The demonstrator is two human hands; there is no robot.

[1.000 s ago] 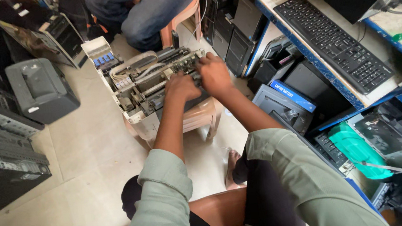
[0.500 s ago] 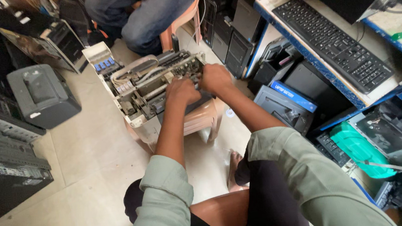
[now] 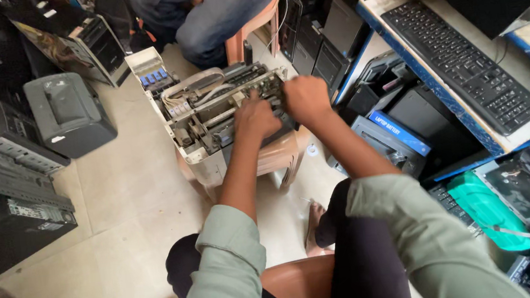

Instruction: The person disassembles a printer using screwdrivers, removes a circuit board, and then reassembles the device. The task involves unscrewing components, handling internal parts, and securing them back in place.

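Both your hands have crept further in: left hand (image 3: 257, 118) and right hand (image 3: 304, 98) clenched inside the cover-stripped printer (image 3: 210, 115) on the stool (image 3: 279, 157) straight ahead, internals exposed, teardown unfinished.

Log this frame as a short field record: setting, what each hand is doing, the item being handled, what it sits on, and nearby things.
setting: tiled floor crowded with computer gear, seen from above
left hand: resting on the opened printer, fingers curled down into its works
right hand: closed over the printer's right side
opened printer: cover off, cables and rollers exposed
support: plastic stool under the printer
nearby: grey printer on the floor at left; black keyboard on a blue-edged shelf at right
other person: seated beyond the printer, legs in jeans
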